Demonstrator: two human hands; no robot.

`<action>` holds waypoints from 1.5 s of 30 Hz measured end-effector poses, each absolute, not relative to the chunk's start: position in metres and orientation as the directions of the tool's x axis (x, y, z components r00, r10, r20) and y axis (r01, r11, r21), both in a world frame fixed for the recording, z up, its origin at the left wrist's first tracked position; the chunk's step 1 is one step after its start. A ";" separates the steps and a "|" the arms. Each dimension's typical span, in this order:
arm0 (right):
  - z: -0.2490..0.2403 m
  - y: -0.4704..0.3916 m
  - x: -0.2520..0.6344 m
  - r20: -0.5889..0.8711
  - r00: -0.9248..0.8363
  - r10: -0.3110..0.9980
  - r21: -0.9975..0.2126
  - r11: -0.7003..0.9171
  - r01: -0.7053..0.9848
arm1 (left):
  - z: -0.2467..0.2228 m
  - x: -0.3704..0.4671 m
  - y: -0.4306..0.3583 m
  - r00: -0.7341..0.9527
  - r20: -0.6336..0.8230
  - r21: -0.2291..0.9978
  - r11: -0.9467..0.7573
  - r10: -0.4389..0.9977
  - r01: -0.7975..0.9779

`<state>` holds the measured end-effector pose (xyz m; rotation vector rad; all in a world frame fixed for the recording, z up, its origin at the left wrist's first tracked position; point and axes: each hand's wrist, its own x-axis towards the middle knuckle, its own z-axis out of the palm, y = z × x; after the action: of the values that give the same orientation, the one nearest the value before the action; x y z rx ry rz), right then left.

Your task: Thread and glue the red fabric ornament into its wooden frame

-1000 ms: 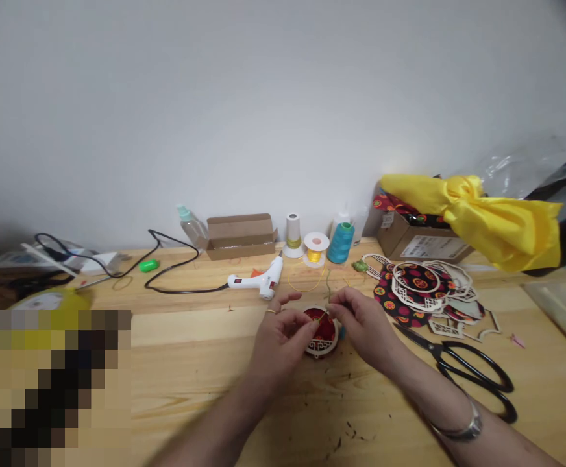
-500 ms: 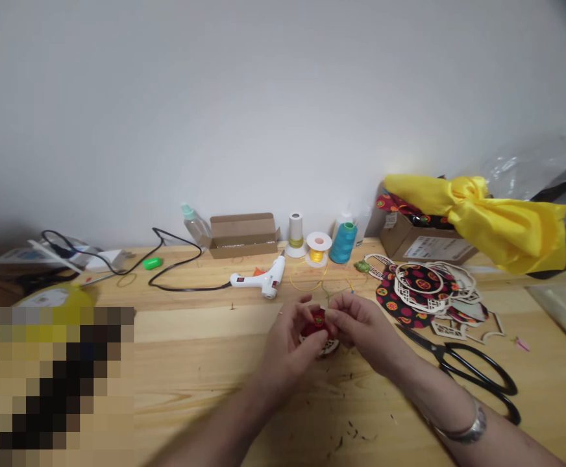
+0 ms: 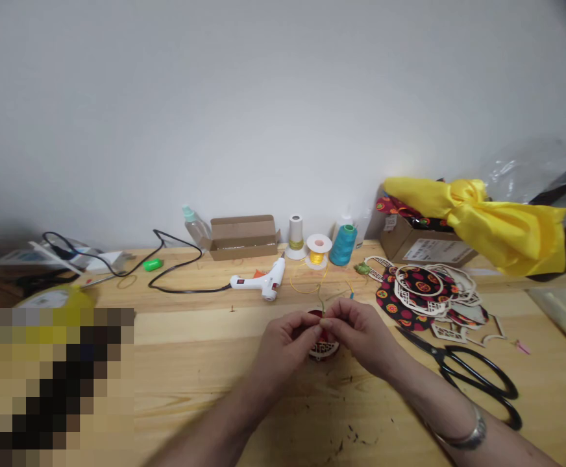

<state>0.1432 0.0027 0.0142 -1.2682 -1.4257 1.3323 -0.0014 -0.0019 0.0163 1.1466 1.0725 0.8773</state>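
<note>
A small round ornament (image 3: 325,350), with dark red fabric and a pale lattice piece, lies on the table beneath my fingers. My left hand (image 3: 290,337) is closed in a pinch just above it, thumb and index fingertips together. From the other side my right hand (image 3: 356,331) pinches too, and its fingertips meet those of the left. A thin green cord (image 3: 322,299) runs into the spot where the fingertips meet. The fingers cover part of the ornament and the very end of the cord.
Right of my hands lie black scissors (image 3: 439,353) and a pile of lattice pieces and patterned fabric (image 3: 402,305). Behind stand a white glue gun (image 3: 258,282), a yellow cord spool (image 3: 318,250), a blue thread cone (image 3: 344,245) and a cardboard box (image 3: 244,237).
My left fingers have closed from a looser hold round the ornament into a pinch against the right fingertips. More of the lattice and the green cord now shows.
</note>
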 end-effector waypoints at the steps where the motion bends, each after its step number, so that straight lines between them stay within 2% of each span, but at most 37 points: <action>1: 0.014 0.003 0.143 -0.081 -0.185 0.979 -0.988 -0.054 0.144 | 0.017 -0.002 -0.002 0.262 -0.210 0.976 0.216 0.942 0.004; 7: 0.018 0.003 0.145 -0.116 -0.186 0.976 -0.988 -0.095 0.120 | 0.017 -0.004 0.000 0.276 -0.284 0.957 0.288 0.918 0.026; 13: 0.022 0.003 0.145 -0.175 -0.236 0.956 -0.984 -0.171 0.040 | 0.010 -0.007 0.002 0.360 -0.341 0.925 0.377 0.869 -0.035; 18: 0.022 0.002 0.144 -0.201 -0.235 0.951 -0.979 -0.201 0.023 | 0.006 -0.006 0.001 0.360 -0.356 0.898 0.422 0.863 -0.124; 23: 0.020 0.003 0.145 -0.126 -0.216 0.968 -0.990 -0.109 0.091 | 0.009 -0.003 0.001 0.305 -0.375 0.880 0.440 0.876 -0.181; 27: 0.021 0.004 0.151 -0.029 -0.259 0.965 -0.954 0.050 0.295 | 0.017 -0.003 0.002 0.214 -0.377 0.894 0.414 0.901 -0.170; 31: 0.023 0.001 0.155 0.089 -0.289 0.953 -0.801 0.241 0.548 | 0.018 -0.005 0.004 0.191 -0.317 0.909 0.355 0.929 -0.219; 34: 0.020 -0.006 0.153 0.260 -0.308 0.915 -0.646 0.402 0.649 | 0.016 -0.005 0.004 0.177 -0.308 0.907 0.345 0.935 -0.242; 36: 0.014 -0.011 0.149 0.408 -0.372 0.834 -0.485 0.543 0.685 | 0.015 -0.003 0.004 0.125 -0.354 0.891 0.375 0.927 -0.254; 38: 0.006 -0.015 0.145 0.526 -0.470 0.709 -0.274 0.665 0.695 | 0.015 -0.002 0.003 0.086 -0.399 0.866 0.406 0.913 -0.292; 40: -0.002 -0.018 0.141 0.546 -0.579 0.606 -0.085 0.727 0.681 | 0.015 -0.002 0.003 0.101 -0.433 0.828 0.440 0.896 -0.348; 42: -0.007 -0.020 0.139 0.499 -0.664 0.557 0.023 0.758 0.652 | 0.013 -0.002 0.003 0.157 -0.420 0.799 0.447 0.894 -0.403; 44: -0.007 -0.021 0.138 0.462 -0.709 0.533 0.042 0.785 0.617 | 0.010 -0.003 0.004 0.215 -0.412 0.766 0.464 0.886 -0.445; 45: -0.006 -0.021 0.139 0.463 -0.713 0.527 0.014 0.800 0.600 | 0.009 -0.004 0.004 0.222 -0.411 0.756 0.466 0.884 -0.459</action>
<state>0.1391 -0.0208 -0.0055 -0.8438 -2.5436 -0.2268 -0.0036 0.0038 0.0088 0.5435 0.9401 0.9937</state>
